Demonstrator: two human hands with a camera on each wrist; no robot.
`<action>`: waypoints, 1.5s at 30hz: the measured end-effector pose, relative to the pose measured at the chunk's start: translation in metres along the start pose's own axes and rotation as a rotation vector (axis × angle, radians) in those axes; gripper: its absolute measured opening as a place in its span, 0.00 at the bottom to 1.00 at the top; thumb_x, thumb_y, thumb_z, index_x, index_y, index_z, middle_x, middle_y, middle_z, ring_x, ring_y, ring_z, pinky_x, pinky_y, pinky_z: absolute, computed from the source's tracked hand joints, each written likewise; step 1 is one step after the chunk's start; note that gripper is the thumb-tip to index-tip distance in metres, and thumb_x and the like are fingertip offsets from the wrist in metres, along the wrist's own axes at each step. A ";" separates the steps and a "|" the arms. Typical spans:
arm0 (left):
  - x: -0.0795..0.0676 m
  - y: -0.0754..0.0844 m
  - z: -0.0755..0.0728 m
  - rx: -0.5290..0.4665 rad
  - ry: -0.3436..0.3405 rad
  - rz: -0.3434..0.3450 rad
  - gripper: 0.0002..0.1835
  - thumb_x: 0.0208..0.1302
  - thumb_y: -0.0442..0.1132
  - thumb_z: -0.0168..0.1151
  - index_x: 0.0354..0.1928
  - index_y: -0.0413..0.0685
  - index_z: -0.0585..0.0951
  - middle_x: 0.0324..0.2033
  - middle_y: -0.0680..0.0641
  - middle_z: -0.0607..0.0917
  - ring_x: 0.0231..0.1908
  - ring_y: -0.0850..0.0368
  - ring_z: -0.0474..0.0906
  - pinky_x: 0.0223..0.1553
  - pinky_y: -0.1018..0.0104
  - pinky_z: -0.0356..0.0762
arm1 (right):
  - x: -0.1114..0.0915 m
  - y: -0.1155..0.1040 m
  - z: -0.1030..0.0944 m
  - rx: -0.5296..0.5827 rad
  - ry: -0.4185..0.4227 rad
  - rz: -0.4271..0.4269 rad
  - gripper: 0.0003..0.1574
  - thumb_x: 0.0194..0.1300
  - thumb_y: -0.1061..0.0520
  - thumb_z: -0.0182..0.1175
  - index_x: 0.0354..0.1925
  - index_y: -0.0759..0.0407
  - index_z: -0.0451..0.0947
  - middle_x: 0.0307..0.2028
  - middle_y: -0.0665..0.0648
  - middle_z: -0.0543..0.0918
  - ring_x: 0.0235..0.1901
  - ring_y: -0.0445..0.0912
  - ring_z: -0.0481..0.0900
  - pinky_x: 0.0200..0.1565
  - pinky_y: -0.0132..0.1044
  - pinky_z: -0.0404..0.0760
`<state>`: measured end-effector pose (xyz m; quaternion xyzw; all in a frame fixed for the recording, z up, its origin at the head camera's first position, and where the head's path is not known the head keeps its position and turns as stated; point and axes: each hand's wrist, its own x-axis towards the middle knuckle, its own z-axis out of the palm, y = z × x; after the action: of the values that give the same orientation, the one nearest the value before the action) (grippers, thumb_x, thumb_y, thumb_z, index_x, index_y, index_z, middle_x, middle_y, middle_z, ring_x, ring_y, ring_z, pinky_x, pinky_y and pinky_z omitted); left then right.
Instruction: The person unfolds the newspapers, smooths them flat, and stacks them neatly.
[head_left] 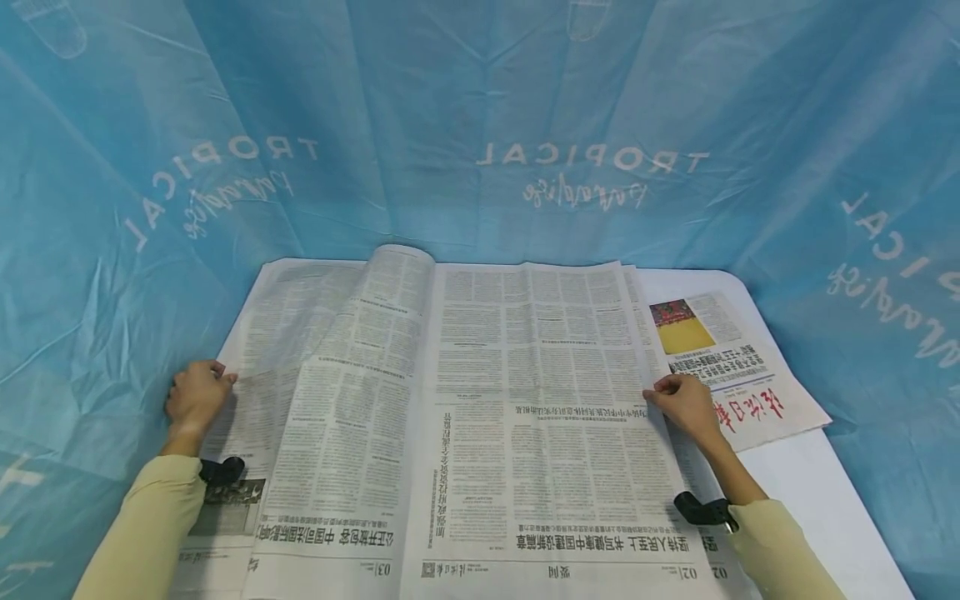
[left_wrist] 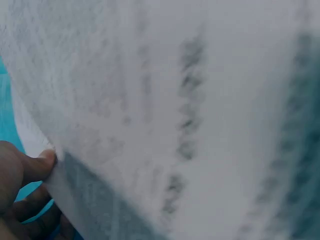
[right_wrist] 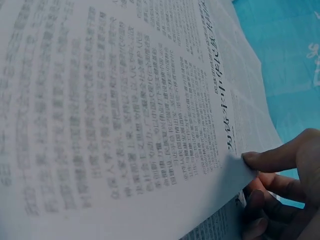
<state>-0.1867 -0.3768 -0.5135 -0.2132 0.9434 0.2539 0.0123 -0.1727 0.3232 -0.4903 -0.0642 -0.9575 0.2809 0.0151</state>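
A large newspaper (head_left: pixel 480 367) lies spread open, its print upside down in the head view. Its middle-left page (head_left: pixel 345 433) bulges upward, with a rolled-over top at the far end. At the left edge, my left hand (head_left: pixel 197 400) pinches the paper; in the left wrist view the thumb (left_wrist: pixel 46 161) presses on the sheet's edge. My right hand (head_left: pixel 686 408) pinches the right edge of the right-hand page. From the right wrist view, the thumb lies on top of that page (right_wrist: pixel 150 150) and the fingers are under it, slightly above another printed sheet.
A folded newspaper (head_left: pixel 750 375) with a red masthead and a colour picture lies on the white table (head_left: pixel 817 492) at the right. Blue curtains (head_left: pixel 480 125) with white lettering hang behind the table and on both sides. Dark wrist straps sit on both forearms.
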 end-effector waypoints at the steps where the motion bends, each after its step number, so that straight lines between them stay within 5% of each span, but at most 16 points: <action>1: 0.001 -0.001 0.001 0.002 0.007 -0.005 0.18 0.69 0.38 0.56 0.51 0.27 0.75 0.47 0.23 0.77 0.40 0.25 0.76 0.32 0.40 0.70 | 0.000 0.000 -0.001 0.000 0.008 -0.002 0.13 0.60 0.58 0.66 0.31 0.71 0.80 0.22 0.60 0.80 0.19 0.44 0.72 0.23 0.37 0.69; 11: 0.001 -0.005 0.005 0.015 0.093 -0.013 0.18 0.69 0.36 0.52 0.50 0.23 0.75 0.45 0.20 0.77 0.39 0.22 0.76 0.32 0.36 0.70 | 0.001 0.003 -0.006 -0.044 0.064 0.086 0.13 0.58 0.56 0.67 0.27 0.68 0.81 0.20 0.58 0.80 0.18 0.44 0.71 0.22 0.37 0.67; 18: 0.005 -0.001 0.005 0.125 0.115 0.012 0.17 0.68 0.34 0.49 0.46 0.23 0.77 0.41 0.18 0.77 0.39 0.21 0.76 0.30 0.34 0.71 | 0.000 0.008 -0.005 -0.067 0.123 0.141 0.13 0.58 0.56 0.67 0.26 0.67 0.81 0.20 0.58 0.80 0.17 0.45 0.70 0.21 0.37 0.65; 30: 0.009 -0.006 0.002 0.188 0.115 0.013 0.15 0.66 0.33 0.46 0.34 0.24 0.76 0.33 0.17 0.76 0.34 0.21 0.76 0.25 0.37 0.69 | 0.005 0.011 -0.008 -0.078 0.094 0.134 0.13 0.59 0.56 0.66 0.27 0.67 0.82 0.21 0.59 0.82 0.16 0.43 0.70 0.22 0.37 0.67; 38: 0.011 -0.005 0.000 0.166 0.101 -0.011 0.15 0.66 0.33 0.46 0.39 0.23 0.75 0.37 0.16 0.76 0.37 0.19 0.75 0.28 0.34 0.70 | 0.004 0.013 -0.008 -0.075 0.095 0.132 0.13 0.59 0.57 0.66 0.27 0.67 0.81 0.20 0.58 0.80 0.16 0.43 0.70 0.21 0.37 0.67; 45: 0.008 -0.001 0.004 0.137 0.134 -0.054 0.25 0.67 0.33 0.47 0.58 0.18 0.59 0.40 0.15 0.72 0.41 0.17 0.72 0.34 0.31 0.68 | 0.004 0.016 -0.008 -0.102 0.084 0.064 0.13 0.60 0.56 0.66 0.27 0.66 0.79 0.20 0.58 0.79 0.16 0.44 0.70 0.20 0.37 0.66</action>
<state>-0.1941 -0.3784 -0.5184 -0.2535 0.9512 0.1738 -0.0294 -0.1743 0.3411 -0.4924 -0.1073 -0.9666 0.2289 0.0431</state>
